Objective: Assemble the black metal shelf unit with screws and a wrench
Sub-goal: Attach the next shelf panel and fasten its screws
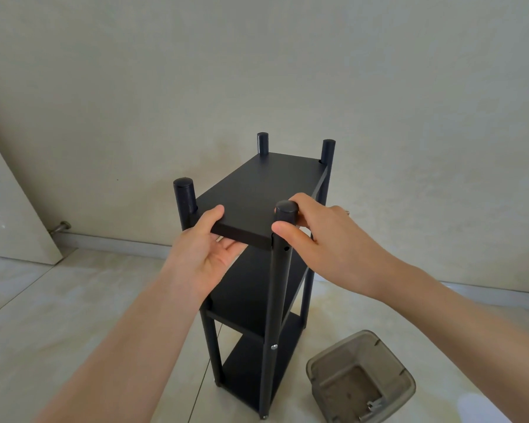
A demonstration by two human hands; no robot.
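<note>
Beside shelf unit (257, 270), container (361, 380) holding hardware (374, 406)

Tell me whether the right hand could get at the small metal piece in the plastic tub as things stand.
Probably yes, once it lets go. The right hand grips the near post; the tub sits open-topped on the floor just below that arm, with nothing over the metal piece.

Two bare forearms, no sleeves in view, extend from the lower corners of the frame to the left hand (209, 251) and right hand (324, 239), with what appears to be a ring (347, 212), only partly visible, on a right-hand finger.
</note>
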